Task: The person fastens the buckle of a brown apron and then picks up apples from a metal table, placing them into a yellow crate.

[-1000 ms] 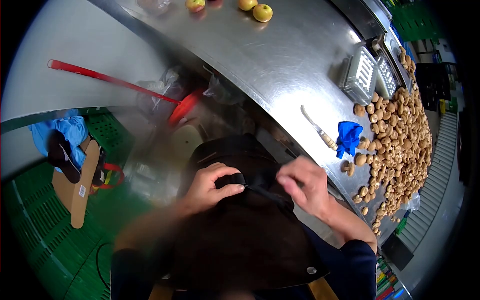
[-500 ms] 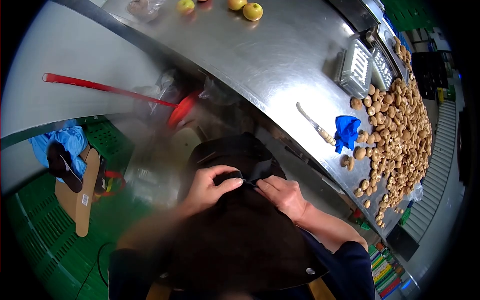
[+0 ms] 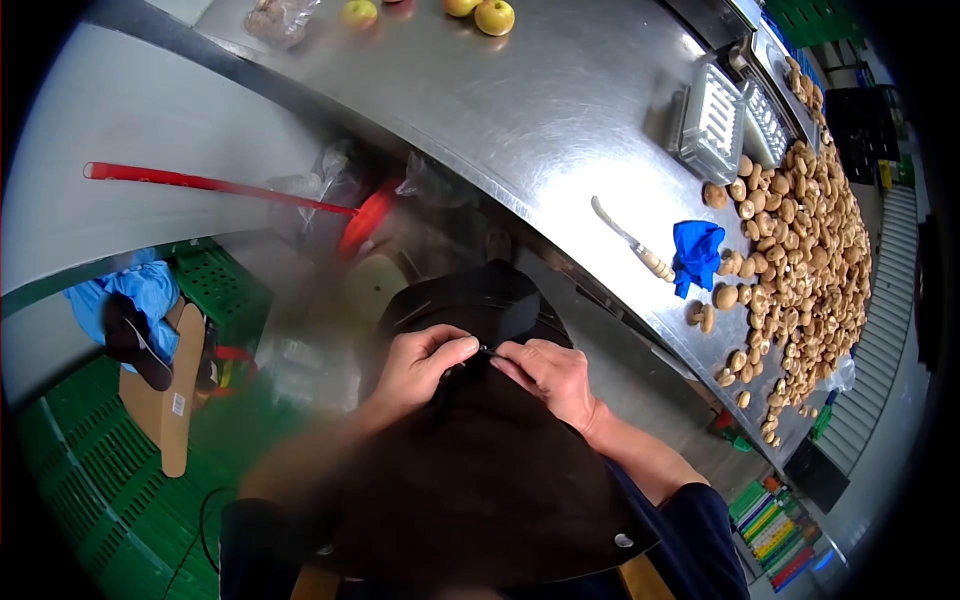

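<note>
At the waist of a dark brown apron (image 3: 480,480), both hands meet over a thin black strap (image 3: 487,350). My left hand (image 3: 425,360) is closed, with thumb and forefinger pinching one end. My right hand (image 3: 552,378) pinches the strap from the other side, its fingers curled and the fingertips almost against the left ones. A small shiny bit shows between them; the fingers cover most of the strap.
On the steel table (image 3: 480,110) to the right are a knife (image 3: 632,240), a blue glove or cloth (image 3: 697,258), a mushroom heap (image 3: 805,270), clear plastic trays (image 3: 712,130) and apples (image 3: 494,17). A red-handled tool (image 3: 220,188) and green crates (image 3: 95,450) stand left.
My hands have drawn closer together at the strap, the right one moving a little left and up. Less of the strap shows between the fingers now. The view has shifted slightly.
</note>
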Motion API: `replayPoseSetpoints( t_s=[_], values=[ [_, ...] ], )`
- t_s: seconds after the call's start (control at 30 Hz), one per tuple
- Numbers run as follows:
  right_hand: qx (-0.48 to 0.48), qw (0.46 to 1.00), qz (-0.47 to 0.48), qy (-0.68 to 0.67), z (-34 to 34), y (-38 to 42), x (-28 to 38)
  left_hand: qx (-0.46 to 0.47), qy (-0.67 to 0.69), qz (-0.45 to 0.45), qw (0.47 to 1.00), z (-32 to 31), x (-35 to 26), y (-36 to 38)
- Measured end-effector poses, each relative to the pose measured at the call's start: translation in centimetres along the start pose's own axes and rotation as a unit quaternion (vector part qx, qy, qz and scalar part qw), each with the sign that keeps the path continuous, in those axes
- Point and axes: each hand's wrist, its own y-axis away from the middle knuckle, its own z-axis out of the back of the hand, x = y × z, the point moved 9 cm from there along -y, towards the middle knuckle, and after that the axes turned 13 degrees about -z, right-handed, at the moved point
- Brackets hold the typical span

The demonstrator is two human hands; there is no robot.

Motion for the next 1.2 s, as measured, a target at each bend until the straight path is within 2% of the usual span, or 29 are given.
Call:
replayPoseSetpoints(
  t_s=[0.13,0.33,0.43,0.53,0.63,0.97,1.2],
  values=[
    [-0.029,0.999,0.023,-0.024,0.1,0.0,0.3,-0.002,-0.035,-0.001,0.999,-0.1,0.0,-0.2],
    [-0.021,0.998,0.051,-0.019,-1.0,-0.3,0.6,0.037,-0.063,-0.014,0.997,-0.7,-0.5,-0.3],
    [-0.007,0.999,0.02,-0.042,-1.0,-0.7,0.0,0.028,0.021,-0.001,0.999,-0.4,0.7,-0.2],
    [0.001,0.997,0.0,-0.071,-1.2,-0.9,-0.6,0.011,0.191,0.037,0.981,-0.7,0.7,0.0],
    [0.001,0.997,-0.002,-0.08,-1.2,-0.9,-0.7,0.031,0.134,-0.025,0.99,-0.4,-0.5,-0.2],
    [0.036,0.996,0.028,-0.079,-1.7,-0.9,-0.5,0.052,0.068,-0.033,0.996,-0.3,-0.5,0.0],
    [0.052,0.989,-0.057,-0.127,-1.8,-1.5,-1.6,0.076,0.094,-0.019,0.993,-0.1,-0.3,-0.2]
  ],
)
